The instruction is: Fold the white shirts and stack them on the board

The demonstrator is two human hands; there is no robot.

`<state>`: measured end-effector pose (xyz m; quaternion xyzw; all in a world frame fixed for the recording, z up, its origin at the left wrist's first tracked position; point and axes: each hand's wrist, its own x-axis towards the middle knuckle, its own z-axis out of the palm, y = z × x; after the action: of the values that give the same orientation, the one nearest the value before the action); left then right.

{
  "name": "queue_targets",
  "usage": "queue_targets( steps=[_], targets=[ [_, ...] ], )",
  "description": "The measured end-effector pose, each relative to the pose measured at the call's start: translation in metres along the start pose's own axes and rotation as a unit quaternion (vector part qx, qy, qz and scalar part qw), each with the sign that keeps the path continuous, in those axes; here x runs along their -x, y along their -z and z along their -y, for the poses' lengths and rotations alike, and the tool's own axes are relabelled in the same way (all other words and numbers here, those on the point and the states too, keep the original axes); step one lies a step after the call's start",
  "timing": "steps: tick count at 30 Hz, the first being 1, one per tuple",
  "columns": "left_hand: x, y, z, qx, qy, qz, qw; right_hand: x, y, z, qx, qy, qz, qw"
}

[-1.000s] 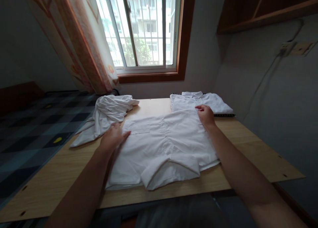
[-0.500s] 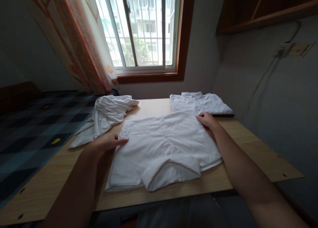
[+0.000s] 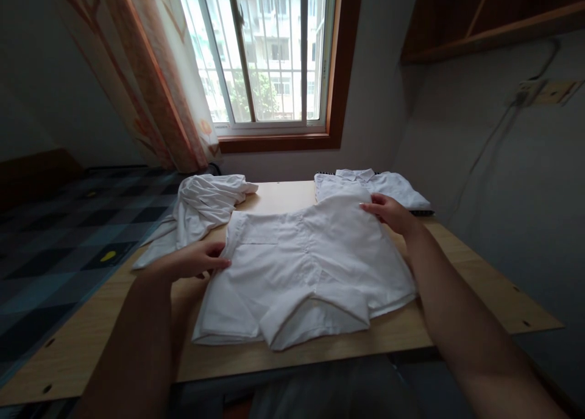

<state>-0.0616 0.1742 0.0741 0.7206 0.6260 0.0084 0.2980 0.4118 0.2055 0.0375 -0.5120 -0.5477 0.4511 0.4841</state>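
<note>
We've got this white button-up shirt (image 3: 278, 270) pinched by its sides between our left hand (image 3: 195, 262) and right hand (image 3: 392, 213); lopsided tugging could wrinkle it or nudge the folded shirt (image 3: 401, 189) past our right.

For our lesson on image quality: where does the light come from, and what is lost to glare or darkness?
Head view: daylight enters through the window, washing out the building beyond; head view, upper right: the shelf lies in shadow; head view, centre: the nearest shirt shows its folds clearly.
</note>
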Motion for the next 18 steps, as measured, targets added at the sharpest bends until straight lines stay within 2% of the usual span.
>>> queue_targets(
  steps=[3,5,8,10,12,14,17,18],
  targets=[
    [0.006,0.007,-0.009,0.078,0.017,0.019,0.997,0.022,0.007,0.029,-0.031,0.04,0.003,0.999],
    [0.005,0.016,-0.017,0.08,0.029,-0.006,0.996,0.041,0.012,0.043,-0.052,0.064,-0.022,0.996],
    [-0.006,0.04,-0.034,-0.007,0.026,-0.076,0.997,0.073,0.013,0.052,-0.089,0.094,-0.103,0.986],
    [-0.018,0.061,-0.053,-0.126,0.006,-0.163,0.978,0.097,0.004,0.05,-0.131,0.116,-0.157,0.972],
    [-0.031,0.08,-0.077,-0.25,-0.02,-0.256,0.934,0.122,-0.017,0.041,-0.179,0.109,-0.191,0.959],
    [-0.047,0.092,-0.106,-0.311,-0.04,-0.335,0.889,0.15,-0.049,0.027,-0.216,0.058,-0.19,0.956],
    [-0.075,0.089,-0.151,-0.345,-0.096,-0.395,0.846,0.192,-0.105,0.004,-0.261,-0.06,-0.155,0.951],
    [-0.085,0.083,-0.165,-0.349,-0.109,-0.401,0.84,0.205,-0.122,-0.003,-0.27,-0.108,-0.111,0.95]
  ],
)
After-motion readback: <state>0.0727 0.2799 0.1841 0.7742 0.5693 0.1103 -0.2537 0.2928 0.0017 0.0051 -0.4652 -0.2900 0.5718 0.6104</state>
